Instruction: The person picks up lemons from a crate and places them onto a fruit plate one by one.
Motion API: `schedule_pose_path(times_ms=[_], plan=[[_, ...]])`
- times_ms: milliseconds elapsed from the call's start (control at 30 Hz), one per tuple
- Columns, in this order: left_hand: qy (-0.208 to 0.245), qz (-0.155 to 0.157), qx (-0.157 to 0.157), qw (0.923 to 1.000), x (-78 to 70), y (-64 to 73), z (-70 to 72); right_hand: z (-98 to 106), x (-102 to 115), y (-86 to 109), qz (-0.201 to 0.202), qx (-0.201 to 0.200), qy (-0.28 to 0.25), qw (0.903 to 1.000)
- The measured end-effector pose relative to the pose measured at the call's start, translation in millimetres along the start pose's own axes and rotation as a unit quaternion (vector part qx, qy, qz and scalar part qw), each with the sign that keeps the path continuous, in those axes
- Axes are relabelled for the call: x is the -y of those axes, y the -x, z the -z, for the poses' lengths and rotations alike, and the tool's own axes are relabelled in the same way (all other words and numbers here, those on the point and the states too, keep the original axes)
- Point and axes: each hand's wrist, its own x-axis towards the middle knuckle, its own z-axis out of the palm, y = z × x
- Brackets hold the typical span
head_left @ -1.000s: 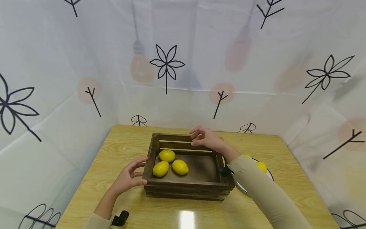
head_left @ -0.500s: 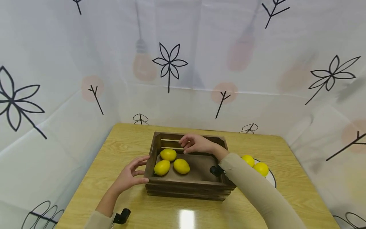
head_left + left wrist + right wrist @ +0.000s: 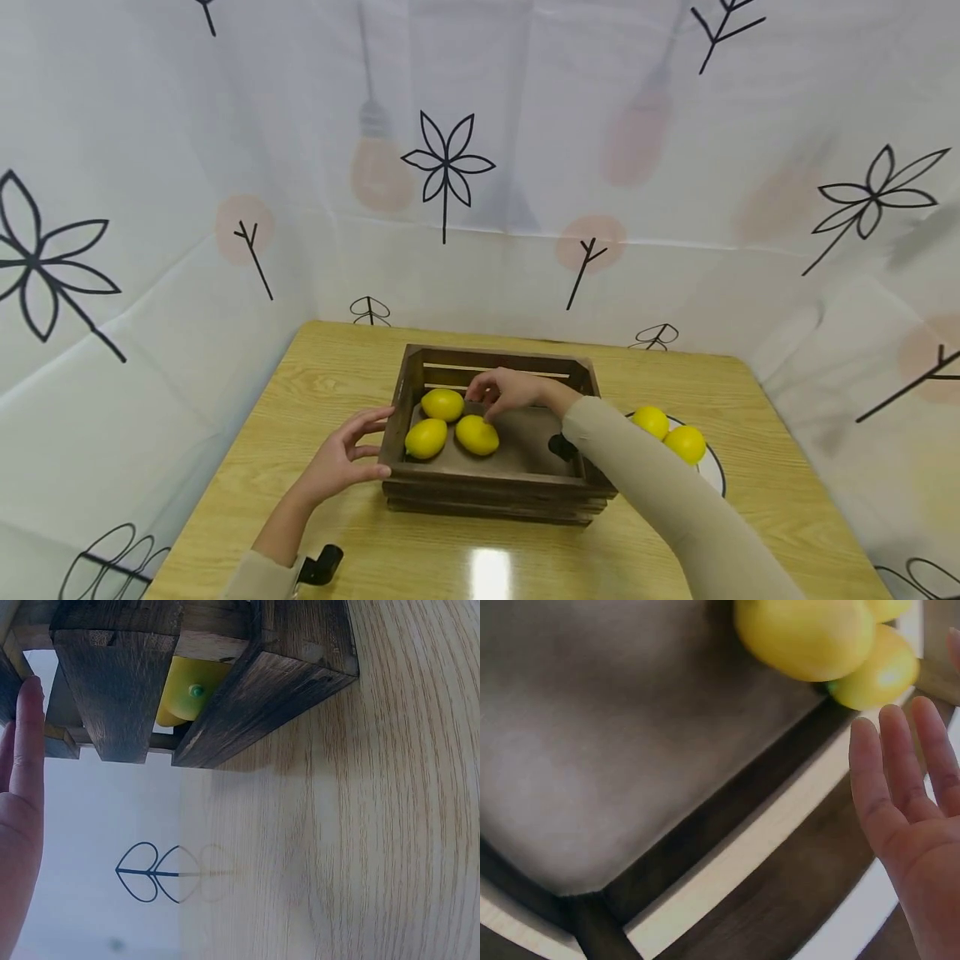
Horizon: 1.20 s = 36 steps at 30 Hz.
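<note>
A dark wooden slatted crate [image 3: 502,492] stands mid-table. Three lemons lie at its left end: one at the back [image 3: 442,405], another at the front left [image 3: 426,439], and a third lemon [image 3: 477,435] to their right. My left hand [image 3: 341,462] rests against the crate's left end, fingers extended; the left wrist view shows a finger [image 3: 30,742] along the slats and a lemon [image 3: 191,690] behind them. Inside the crate, my right hand [image 3: 513,390] hovers by the third lemon, thumb close above it; contact cannot be made out. Its fingers [image 3: 900,761] are spread, holding nothing.
To the crate's right stands a white, dark-rimmed plate [image 3: 714,477] with lemons [image 3: 685,444] on it, partly hidden by my right sleeve [image 3: 660,492]. A patterned white cloth [image 3: 480,275] surrounds the wooden table [image 3: 337,375] at the back and sides.
My right hand has moved left and down from above the crate's back rim to beside the third lemon. My left hand stays at the crate's left end.
</note>
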Motion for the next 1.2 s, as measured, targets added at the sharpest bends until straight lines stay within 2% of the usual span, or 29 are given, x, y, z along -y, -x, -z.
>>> schedule_pose_path(times_ms=[367, 567, 867, 1033, 1200], plan=[[0.008, -0.003, 0.002, 1.0000, -1.5, 1.6, 0.0, -15.6, -11.4, -8.2, -0.047, 0.022, 0.053, 0.9972], [0.011, -0.004, 0.001, 0.9999, -3.9, 1.9, 0.4, -23.8, -10.4, -12.1, -0.083, 0.042, 0.086, 0.9919], [0.008, 0.004, -0.001, 1.0000, -3.8, 1.8, 0.9, -35.7, -11.1, -17.1, -0.123, 0.042, 0.136, 0.9822], [0.007, 0.002, 0.000, 1.0000, -0.8, 1.0, 1.0, -38.1, -11.9, -18.0, -0.126, 0.048, 0.174, 0.9755], [0.005, -0.003, 0.005, 1.0000, 1.6, -0.2, 1.2, -34.7, -10.2, -15.6, -0.112, 0.030, 0.169, 0.9788]])
